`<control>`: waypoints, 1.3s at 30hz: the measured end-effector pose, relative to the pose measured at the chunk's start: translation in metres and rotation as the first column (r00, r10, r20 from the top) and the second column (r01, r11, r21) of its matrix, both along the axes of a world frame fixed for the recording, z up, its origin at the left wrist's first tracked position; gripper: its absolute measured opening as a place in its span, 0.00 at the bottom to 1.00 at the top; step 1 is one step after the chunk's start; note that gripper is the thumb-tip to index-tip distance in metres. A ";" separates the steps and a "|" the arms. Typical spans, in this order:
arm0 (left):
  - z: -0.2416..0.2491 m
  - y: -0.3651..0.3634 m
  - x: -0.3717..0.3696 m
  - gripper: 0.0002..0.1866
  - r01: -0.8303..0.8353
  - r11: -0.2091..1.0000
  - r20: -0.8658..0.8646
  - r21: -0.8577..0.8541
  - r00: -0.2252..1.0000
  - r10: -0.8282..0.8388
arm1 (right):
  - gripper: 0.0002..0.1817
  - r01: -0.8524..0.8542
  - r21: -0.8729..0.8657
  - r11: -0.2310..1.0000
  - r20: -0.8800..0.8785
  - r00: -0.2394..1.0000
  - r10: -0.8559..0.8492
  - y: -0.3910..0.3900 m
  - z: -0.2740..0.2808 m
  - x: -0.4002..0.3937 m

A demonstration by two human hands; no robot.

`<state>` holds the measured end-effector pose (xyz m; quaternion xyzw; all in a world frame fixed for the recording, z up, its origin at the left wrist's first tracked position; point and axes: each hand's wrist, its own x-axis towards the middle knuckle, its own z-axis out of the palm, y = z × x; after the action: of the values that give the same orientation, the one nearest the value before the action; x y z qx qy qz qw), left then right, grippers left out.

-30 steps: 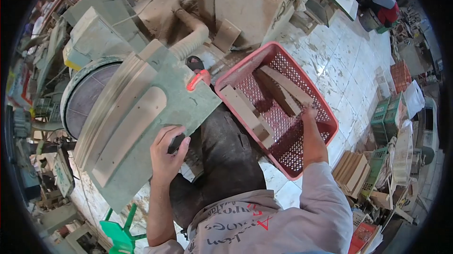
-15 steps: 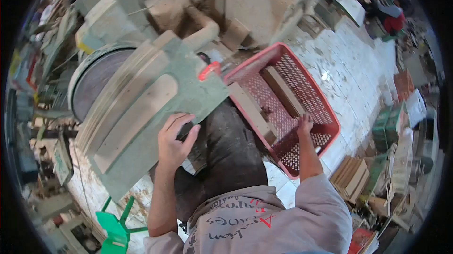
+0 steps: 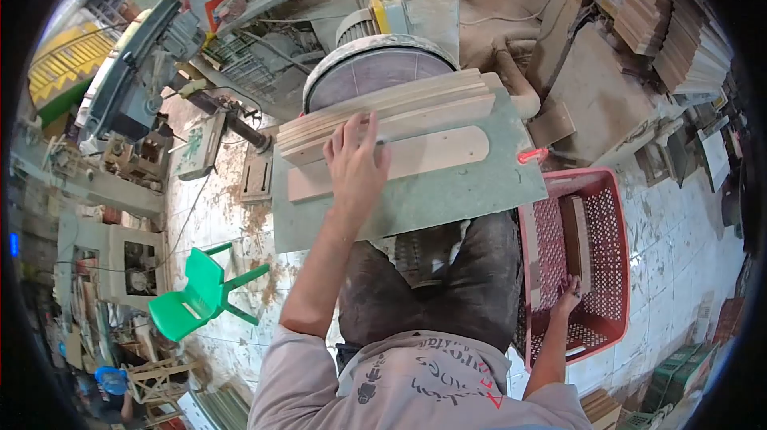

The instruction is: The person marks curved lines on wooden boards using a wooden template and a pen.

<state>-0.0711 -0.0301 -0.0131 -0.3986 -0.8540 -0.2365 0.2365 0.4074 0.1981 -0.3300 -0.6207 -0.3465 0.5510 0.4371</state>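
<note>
My left hand (image 3: 354, 165) reaches over the green work table with its fingers spread. Its fingertips are at the edge of a stack of long wooden strips (image 3: 415, 106), and the thumb points toward a flat board with one rounded end (image 3: 431, 156). Whether the fingertips press on the wood is hard to see. To the right, my right hand (image 3: 568, 296) is down inside the red plastic basket (image 3: 615, 246). Its fingers are closed at the near end of a wooden board (image 3: 574, 234) lying lengthwise there. A paler board (image 3: 530, 250) lies along the basket's left side.
A round disc sander (image 3: 375, 78) stands right behind the green table (image 3: 447, 198). A red-handled tool (image 3: 531, 157) sits at the table's right corner. To the left is a green plastic chair (image 3: 200, 294) on the dusty tiled floor. Stacked boards (image 3: 663, 14) stand at the far right.
My view has swung left toward the table. My left hand has moved from the table's near edge onto the wooden strips. My right hand stays at the board's end in the basket.
</note>
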 end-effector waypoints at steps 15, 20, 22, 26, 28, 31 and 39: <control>0.042 -0.035 -0.010 0.09 0.112 0.991 0.098 0.074 0.988 -0.119 | 0.19 0.012 0.159 0.987 -0.106 0.994 0.005 0.001 0.057 -0.036; 0.079 -0.061 0.018 0.06 0.010 0.948 0.533 0.320 0.825 -0.188 | 0.20 -0.085 0.258 0.962 -0.068 0.992 0.106 -0.003 0.108 -0.068; 0.077 -0.065 0.024 0.08 -0.011 0.652 0.543 0.759 0.564 -0.622 | 0.20 -0.126 0.245 0.961 -0.054 0.988 0.143 -0.006 0.131 -0.088; 0.069 -0.071 0.034 0.15 -0.108 0.593 0.552 0.798 0.525 -0.648 | 0.19 -0.264 0.273 0.925 -0.083 0.951 0.297 -0.041 0.219 -0.145; 0.060 -0.075 0.037 0.17 -0.192 0.576 0.591 0.794 0.464 -0.660 | 0.20 -0.385 0.275 0.881 -0.102 0.900 0.424 -0.054 0.233 -0.163; 0.038 -0.077 0.042 0.20 -0.294 0.547 0.621 0.783 0.378 -0.686 | 0.22 -0.534 0.486 0.692 -0.234 0.683 0.692 -0.083 0.240 -0.179; 0.000 -0.067 0.076 0.20 -0.472 0.445 0.607 0.761 0.277 -0.745 | 0.23 -0.658 0.492 0.571 -0.312 0.479 0.821 -0.148 0.290 -0.225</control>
<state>0.0050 -0.0975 -0.0126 -0.0774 -0.4954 -0.8460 -0.1812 0.1824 0.0504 -0.0398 -0.1609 -0.5340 0.7674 0.3163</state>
